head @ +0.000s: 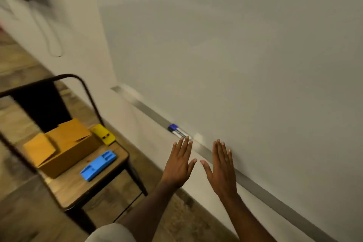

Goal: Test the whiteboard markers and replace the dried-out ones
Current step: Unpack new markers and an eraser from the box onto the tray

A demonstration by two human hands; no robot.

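1. The left hand (pixel 179 162) is stretching forward with straight fingers spread flat, back of the hand up, grasping nothing.
2. The right hand (pixel 222 165) is reaching out beside it in the same flat pose, fingers straight and together, also grasping nothing; the two thumbs are pointing toward each other with a small gap between them.
3. A marker (pixel 177 131) with a blue cap is lying on the ledge (pixel 149 109), a grey metal strip running along the bottom of the whiteboard (pixel 235 45); the cap end is pointing away from the person.
4. The left fingertips (pixel 184 139) are hovering just beside the marker's near end; whether they are touching it, I cannot tell because of blur.
5. The right fingertips (pixel 219 143) are showing in front of the ledge and the board's lower edge, apart from the marker.
6. A chair (pixel 82 186) with a wooden seat and dark metal frame is standing to the left of the ledge.
7. An open box (pixel 62 149) of brown cardboard is sitting on the seat, flaps up.
8. A blue tray (pixel 98 165) is lying on the seat in front of the box, near the seat's edge.
9. A yellow item (pixel 102 134) is resting at the seat's back corner, just beside the box; what it is, I cannot tell.
10. The floor (pixel 17 68) is showing wood planks, blurred.
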